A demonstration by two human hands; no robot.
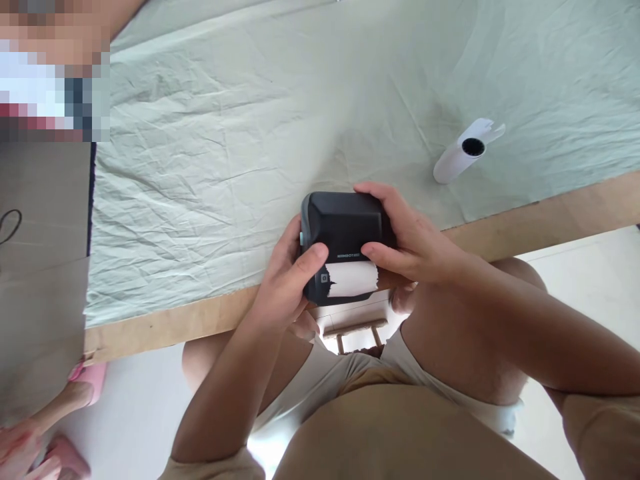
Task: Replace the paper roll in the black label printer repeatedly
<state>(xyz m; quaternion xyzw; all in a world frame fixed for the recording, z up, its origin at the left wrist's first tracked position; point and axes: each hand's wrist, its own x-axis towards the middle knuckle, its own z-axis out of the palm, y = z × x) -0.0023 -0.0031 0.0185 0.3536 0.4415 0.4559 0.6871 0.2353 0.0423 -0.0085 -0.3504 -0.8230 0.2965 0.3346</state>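
Left hand (286, 275), right hand (407, 233) — gripping black device (343, 223), white paper (353, 279) showing

A creased, pale green cloth (225, 133) covers a broad worktop (560, 220), leaving a strip of bare wooden edge (200, 319) along the near side. Pale floor (145, 400) shows to the left and right below it, with a patch of bright glare (270, 448) at the near center. A wooden frame (355, 327) with a crossbar stands beneath the edge. Beyond the cloth's left side spreads a shaded, grey-brown surface (45, 287) crossed by faint lines. Soft light falls across the cloth.
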